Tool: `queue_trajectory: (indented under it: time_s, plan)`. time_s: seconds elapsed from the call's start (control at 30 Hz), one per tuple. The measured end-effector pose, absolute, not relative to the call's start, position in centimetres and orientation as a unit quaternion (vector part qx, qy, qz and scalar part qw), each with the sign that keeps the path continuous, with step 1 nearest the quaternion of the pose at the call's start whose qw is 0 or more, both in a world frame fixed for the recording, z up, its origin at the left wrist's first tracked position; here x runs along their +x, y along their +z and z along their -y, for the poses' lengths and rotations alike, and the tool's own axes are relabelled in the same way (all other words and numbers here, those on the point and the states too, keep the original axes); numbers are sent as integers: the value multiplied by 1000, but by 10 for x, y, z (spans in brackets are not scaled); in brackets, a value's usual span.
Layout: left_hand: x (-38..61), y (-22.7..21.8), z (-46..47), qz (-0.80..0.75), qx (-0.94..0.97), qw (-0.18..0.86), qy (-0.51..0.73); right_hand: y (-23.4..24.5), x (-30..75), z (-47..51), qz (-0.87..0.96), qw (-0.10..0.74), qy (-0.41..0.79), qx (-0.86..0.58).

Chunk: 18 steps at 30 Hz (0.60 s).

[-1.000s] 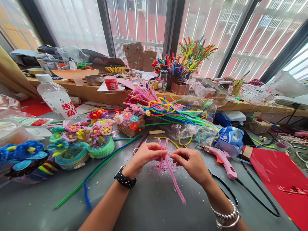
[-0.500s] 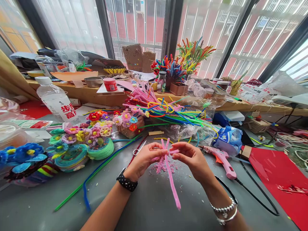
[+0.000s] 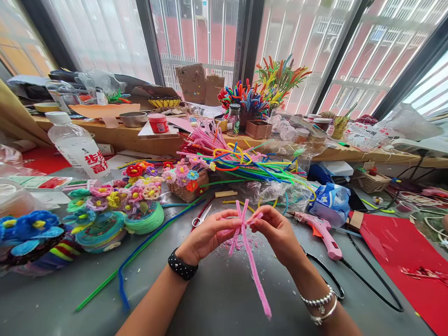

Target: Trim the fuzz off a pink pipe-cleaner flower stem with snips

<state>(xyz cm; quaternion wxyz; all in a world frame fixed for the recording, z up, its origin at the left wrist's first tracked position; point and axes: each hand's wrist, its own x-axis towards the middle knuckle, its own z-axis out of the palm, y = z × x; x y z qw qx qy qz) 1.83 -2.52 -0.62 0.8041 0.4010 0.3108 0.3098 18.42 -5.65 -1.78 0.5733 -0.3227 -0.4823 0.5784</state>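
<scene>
Pink pipe cleaners (image 3: 255, 270), crossed at one point, are held up between both hands over the grey table. My left hand (image 3: 215, 233) has its fingers closed on the left side of the crossing. At the right, my right hand (image 3: 271, 226) pinches a short arm of the same pink pieces. One long end hangs down toward me, and two shorter ends point up and away. Pink fuzz clippings (image 3: 224, 249) lie on the table behind and below the hands. Scissors (image 3: 202, 216) rest just beyond my left hand.
A pink glue gun (image 3: 324, 233) with a black cord lies to the right, near a red sheet (image 3: 395, 247). Fuzzy flower pots (image 3: 145, 217) and a water bottle (image 3: 79, 149) stand at left. A heap of coloured pipe cleaners (image 3: 245, 161) lies at the back.
The long hanging end has swung right and lower. My right fingers have tilted the short arm upward, while my left hand keeps its grip. The view has shifted slightly.
</scene>
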Motion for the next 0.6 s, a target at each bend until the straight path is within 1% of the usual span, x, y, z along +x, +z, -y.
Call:
queue_trajectory:
  time_s: [0.2, 0.43, 0.6]
  plan:
    - [20, -7, 26, -303, 378, 808, 335, -21, 184, 54, 439, 598, 580, -337]
    - [24, -14, 26, -346, 366, 774, 384, -23, 180, 53, 398, 607, 580, -370]
    - [25, -12, 28, -359, 372, 761, 391, -24, 175, 54, 385, 613, 600, -341]
